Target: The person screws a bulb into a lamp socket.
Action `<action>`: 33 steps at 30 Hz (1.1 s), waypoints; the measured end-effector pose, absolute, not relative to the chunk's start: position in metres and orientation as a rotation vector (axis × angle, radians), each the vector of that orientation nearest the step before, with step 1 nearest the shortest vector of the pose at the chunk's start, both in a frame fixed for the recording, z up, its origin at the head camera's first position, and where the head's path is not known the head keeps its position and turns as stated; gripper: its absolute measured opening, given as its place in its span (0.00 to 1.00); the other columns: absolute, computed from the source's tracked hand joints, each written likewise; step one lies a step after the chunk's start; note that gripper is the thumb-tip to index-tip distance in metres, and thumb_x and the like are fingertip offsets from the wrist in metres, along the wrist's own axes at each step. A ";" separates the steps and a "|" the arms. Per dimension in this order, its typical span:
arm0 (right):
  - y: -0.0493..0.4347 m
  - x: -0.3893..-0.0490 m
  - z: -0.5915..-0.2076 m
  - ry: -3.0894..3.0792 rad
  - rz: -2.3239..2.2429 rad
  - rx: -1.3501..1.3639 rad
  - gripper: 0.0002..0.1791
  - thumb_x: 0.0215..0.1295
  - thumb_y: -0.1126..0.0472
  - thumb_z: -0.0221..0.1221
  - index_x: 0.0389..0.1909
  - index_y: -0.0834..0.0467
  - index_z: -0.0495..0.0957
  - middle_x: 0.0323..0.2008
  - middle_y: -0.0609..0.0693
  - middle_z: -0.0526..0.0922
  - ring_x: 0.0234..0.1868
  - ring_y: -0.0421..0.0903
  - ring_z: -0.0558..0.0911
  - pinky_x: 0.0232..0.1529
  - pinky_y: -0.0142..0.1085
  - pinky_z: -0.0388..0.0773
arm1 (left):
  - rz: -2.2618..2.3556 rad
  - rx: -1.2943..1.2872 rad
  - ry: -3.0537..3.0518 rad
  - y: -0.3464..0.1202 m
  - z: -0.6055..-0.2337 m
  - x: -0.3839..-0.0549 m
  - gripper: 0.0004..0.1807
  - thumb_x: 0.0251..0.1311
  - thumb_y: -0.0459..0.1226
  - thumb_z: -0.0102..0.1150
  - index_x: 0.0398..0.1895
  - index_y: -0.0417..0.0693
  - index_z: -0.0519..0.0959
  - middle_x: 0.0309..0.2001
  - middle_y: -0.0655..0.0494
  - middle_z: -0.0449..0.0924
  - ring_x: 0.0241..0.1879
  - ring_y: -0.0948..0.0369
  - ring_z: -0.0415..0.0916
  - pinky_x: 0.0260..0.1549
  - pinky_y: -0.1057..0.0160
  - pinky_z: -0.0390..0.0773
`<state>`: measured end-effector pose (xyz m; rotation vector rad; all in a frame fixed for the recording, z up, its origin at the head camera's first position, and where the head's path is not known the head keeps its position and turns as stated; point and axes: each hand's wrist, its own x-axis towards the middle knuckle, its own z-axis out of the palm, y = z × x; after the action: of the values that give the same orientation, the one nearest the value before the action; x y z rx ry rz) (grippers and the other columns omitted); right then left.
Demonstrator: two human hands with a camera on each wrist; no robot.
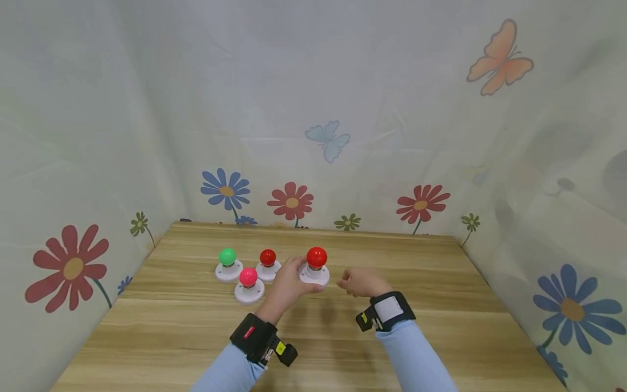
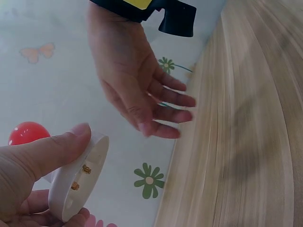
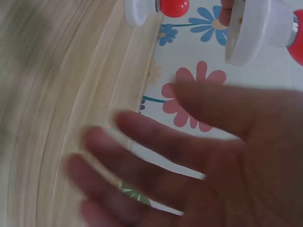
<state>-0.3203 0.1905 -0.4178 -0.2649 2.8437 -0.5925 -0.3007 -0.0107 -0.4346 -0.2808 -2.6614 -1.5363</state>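
My left hand (image 1: pixel 289 286) grips the round white base of a lamp holder (image 1: pixel 313 275) by its rim, raised above the table. A red bulb (image 1: pixel 317 257) sits in that holder. In the left wrist view the base's hollow underside (image 2: pixel 85 177) shows brass terminals, with the thumb (image 2: pixel 71 142) over its edge. To the right of the holder, my right hand (image 1: pixel 364 282) is apart from it and holds nothing. Its fingers (image 3: pixel 142 175) are spread, loosely bent and blurred in the right wrist view.
On the wooden table (image 1: pixel 441 316), left of my hands, stand a green bulb (image 1: pixel 227 257), a pink bulb (image 1: pixel 248 277) and another red bulb (image 1: pixel 268 257), each in a white holder. A flower-patterned curtain (image 1: pixel 274 109) surrounds the back and sides.
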 end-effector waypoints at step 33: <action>0.192 -0.298 -0.429 2.630 -0.636 -0.325 0.13 0.68 0.51 0.57 0.41 0.58 0.78 0.31 0.52 0.81 0.36 0.51 0.82 0.40 0.45 0.78 | -1.575 -0.064 -2.547 0.021 -0.508 -0.362 0.46 0.40 0.29 0.77 0.65 0.34 0.63 0.62 0.36 0.70 0.61 0.42 0.69 0.64 0.44 0.65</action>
<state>-0.2982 0.1917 -0.4290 -0.3245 2.6303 -0.6357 -0.3622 0.0215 -0.5080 -0.0643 -2.5475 -1.5747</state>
